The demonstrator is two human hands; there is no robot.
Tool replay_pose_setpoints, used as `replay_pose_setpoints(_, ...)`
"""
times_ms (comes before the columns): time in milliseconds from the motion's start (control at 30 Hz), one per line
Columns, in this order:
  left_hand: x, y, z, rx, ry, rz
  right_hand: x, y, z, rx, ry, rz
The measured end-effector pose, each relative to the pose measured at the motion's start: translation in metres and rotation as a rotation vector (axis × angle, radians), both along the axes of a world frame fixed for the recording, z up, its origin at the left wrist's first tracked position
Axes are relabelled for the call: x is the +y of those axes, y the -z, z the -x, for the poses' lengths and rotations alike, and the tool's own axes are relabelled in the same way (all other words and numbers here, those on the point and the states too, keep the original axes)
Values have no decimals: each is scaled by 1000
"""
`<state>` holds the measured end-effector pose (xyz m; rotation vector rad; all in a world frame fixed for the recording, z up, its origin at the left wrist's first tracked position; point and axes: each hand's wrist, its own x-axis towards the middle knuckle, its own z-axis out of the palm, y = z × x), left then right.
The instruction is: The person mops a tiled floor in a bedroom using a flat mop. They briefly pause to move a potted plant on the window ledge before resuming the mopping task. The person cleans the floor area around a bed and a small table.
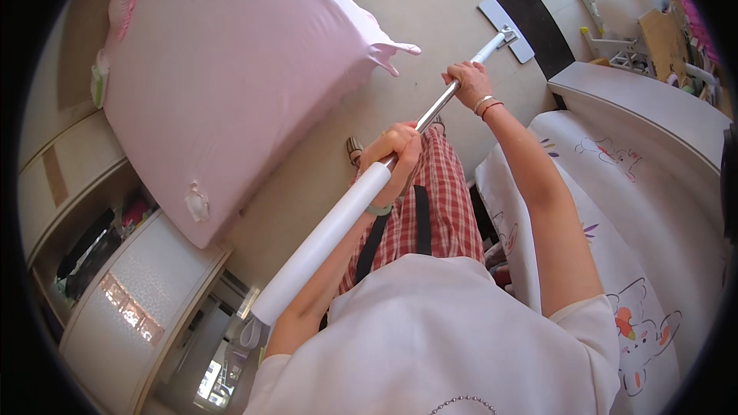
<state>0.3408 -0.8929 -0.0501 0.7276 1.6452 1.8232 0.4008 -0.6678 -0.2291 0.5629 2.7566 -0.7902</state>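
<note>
A flat mop [327, 238] slants across the view, its thick white upper handle near my left forearm and its metal pole running away to the far right. My left hand [394, 152] is wrapped round the pole just beyond the white part. Farther along, my right hand [467, 83], with bracelets at the wrist, grips the pole near its lower white section. The flat grey-white mop head [525, 48] lies on the tiled floor [438, 31], close to a dark floor strip [530, 8].
A bed with a pink sheet [246, 69] fills the left. Behind it stands a cabinet [131, 315] with open shelves. On my right, a white cloth with cartoon drawings [615, 207] hangs beside a pale panel [646, 100]. A folding frame [615, 46] stands beyond the dark strip.
</note>
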Motion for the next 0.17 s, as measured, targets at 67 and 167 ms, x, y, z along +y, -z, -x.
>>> replay_pose_setpoints(67,-42,-15,9,-2,-47,20,-47,1,11,33,-49,-11)
replay_pose_setpoints(167,-119,-33,20,-28,-104,48,-129,-9,32,-9,-76,79)
